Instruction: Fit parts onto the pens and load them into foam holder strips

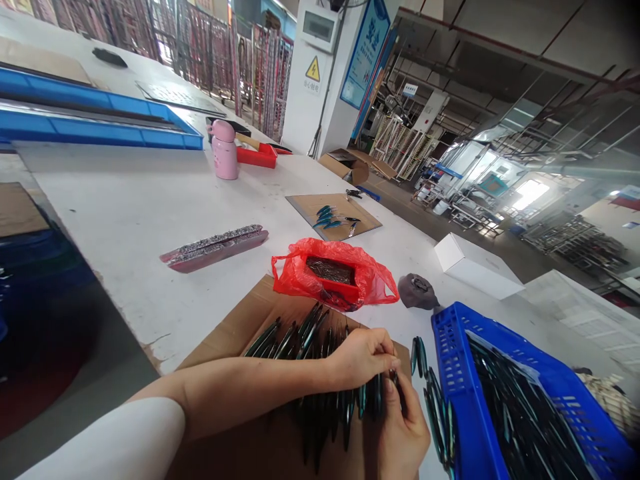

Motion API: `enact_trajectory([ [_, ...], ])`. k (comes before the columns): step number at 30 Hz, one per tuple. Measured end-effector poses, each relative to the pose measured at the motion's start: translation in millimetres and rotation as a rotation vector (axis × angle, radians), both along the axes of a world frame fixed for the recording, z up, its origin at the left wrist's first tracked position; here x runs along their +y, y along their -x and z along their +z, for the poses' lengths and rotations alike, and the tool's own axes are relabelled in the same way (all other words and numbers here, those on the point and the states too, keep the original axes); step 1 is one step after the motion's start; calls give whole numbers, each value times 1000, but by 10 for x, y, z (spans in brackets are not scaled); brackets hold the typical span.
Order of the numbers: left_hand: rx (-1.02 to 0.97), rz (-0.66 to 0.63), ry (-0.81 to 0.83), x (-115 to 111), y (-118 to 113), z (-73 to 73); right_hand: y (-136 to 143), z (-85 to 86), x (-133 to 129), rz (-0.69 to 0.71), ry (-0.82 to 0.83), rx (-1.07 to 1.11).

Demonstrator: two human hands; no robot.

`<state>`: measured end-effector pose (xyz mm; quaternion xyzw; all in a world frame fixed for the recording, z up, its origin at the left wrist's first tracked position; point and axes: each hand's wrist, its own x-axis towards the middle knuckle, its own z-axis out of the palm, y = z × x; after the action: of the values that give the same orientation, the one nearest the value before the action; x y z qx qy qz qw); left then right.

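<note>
My left hand (pixel 364 359) reaches over the brown cardboard (pixel 220 337), its fingers pinched together. Just below it, my right hand (pixel 404 427) is closed too, thumb and fingers meeting near a small dark piece that is mostly hidden. The fingertips of both hands almost touch. Under and beside them lie many slender, glossy dark-green pieces (pixel 310 333) in rows on the cardboard. More such pieces (pixel 437 413) rest at the right, beside a blue basket (pixel 460 373) filled with them. A red plastic bag (pixel 300 277) holding a red box with dark contents sits beyond the cardboard.
Behind the bag is a board (pixel 300 203) with several teal pieces. A dark cloth bundle (pixel 417 291) and white box (pixel 477 267) stand right. Farther left are a glittery strip (pixel 215 249), pink bottle (pixel 225 157), red tray (pixel 260 156) and blue trays (pixel 125 137).
</note>
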<state>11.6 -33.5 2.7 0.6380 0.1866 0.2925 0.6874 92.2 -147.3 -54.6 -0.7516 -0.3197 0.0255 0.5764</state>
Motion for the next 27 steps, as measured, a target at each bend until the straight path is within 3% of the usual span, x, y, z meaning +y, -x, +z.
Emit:
enact_trajectory([
  [10,33,3,-104,5,20,25,-27,-10,-15,-3,13,66],
  [16,30,17,-321,18,48,78,-22,-35,-25,-32,66,46],
  [22,169,-52,-199,95,-14,-61,-55,-1,-15,-13,153,149],
  [24,202,-79,-152,175,-13,-46,-82,21,15,-18,242,168],
  [27,206,-18,-164,312,25,65,-109,11,97,-12,364,133],
])
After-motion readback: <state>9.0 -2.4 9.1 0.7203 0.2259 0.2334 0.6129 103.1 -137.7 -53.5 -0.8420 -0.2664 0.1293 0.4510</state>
